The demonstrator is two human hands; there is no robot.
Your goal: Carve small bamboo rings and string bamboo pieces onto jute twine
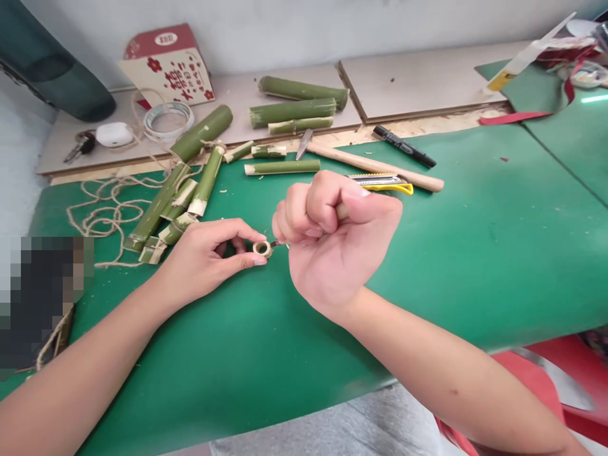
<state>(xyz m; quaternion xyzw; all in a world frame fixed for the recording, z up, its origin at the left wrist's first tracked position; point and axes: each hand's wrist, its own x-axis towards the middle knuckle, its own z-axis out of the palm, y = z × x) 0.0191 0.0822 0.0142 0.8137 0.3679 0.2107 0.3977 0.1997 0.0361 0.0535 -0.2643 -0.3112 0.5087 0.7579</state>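
- Table (228, 367): green-topped; its near edge runs obliquely, with both forearms reaching in across it.
- Right hand (339, 240): closed in a fist about a tool (275, 244), whose pale handle end shows between thumb and forefinger; the dark shaft emerges on the left. The working tip is too small to make out.
- Left hand (209, 253): thumb and forefinger pinch a small bamboo ring (268, 253); the other fingers are curled and partly hidden.
- Principal relation: the ring lies at the left fingertips, to the left of the right fist and well in from the table's near edge. Its bore faces up towards the viewer; the shaft comes at its right side, crosswise to the bore. The left hand is the nearer, touching it; whether the tip touches cannot be told.
- Beyond the left hand, towards the table's far left corner: bound bamboo pieces (164, 202), with loose twine (107, 218) beside them.
- Beyond the right hand: a yellow cutter (389, 183), then a hammer (370, 159) lying aslant, then a black marker (405, 145) near the table's far edge.
- Along the far edge: pale boards (418, 82) bearing bamboo lengths (304, 92), a tape roll (168, 120) and a box (171, 69).
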